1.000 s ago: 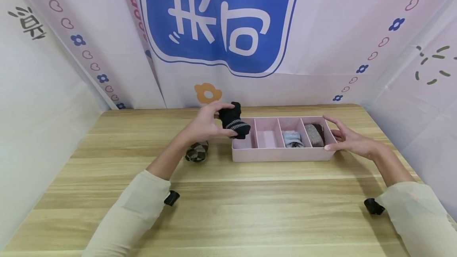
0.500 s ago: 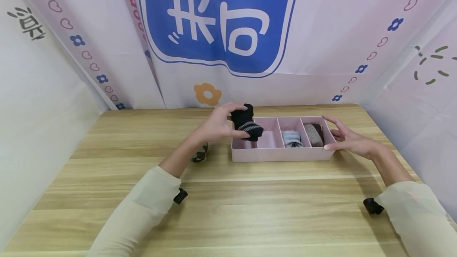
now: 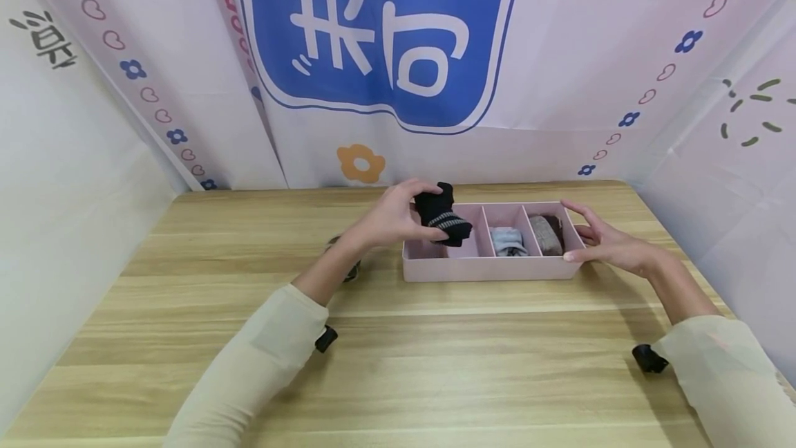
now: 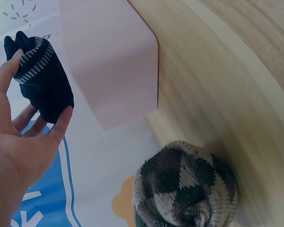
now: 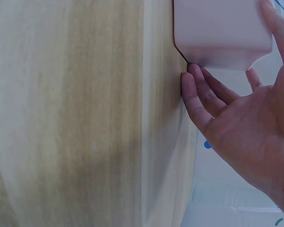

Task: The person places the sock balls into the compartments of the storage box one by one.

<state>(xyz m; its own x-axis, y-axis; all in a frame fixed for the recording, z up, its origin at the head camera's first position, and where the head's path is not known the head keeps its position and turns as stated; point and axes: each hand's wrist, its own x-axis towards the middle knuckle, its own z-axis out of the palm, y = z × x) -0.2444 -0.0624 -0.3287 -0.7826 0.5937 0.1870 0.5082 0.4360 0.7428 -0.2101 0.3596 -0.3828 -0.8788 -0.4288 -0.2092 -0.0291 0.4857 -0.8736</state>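
Note:
My left hand (image 3: 394, 218) holds a rolled black sock (image 3: 440, 214) with grey stripes between thumb and fingers. The sock hangs above the left part of a pink divided box (image 3: 485, 269), over its second compartment from the left. At the box's right end my right hand (image 3: 606, 249) grips the end wall, its thumb at the near corner and a finger at the far one. Inside the box, a light blue-grey rolled sock (image 3: 508, 241) fills the third compartment, and a brown-grey rolled sock (image 3: 547, 236) the rightmost. A checkered rolled sock (image 4: 184, 189) lies left of the box, partly hidden by my left forearm in the head view.
The wooden table (image 3: 435, 365) reaches under both forearms. Behind it hangs a printed cloth (image 3: 547, 88) close to the box's far side. Cloth walls stand to the left and right.
My left hand has carried the black sock rightward, from the box's left end to over its second compartment. My left forearm now covers more of the checkered sock. The right hand stays put.

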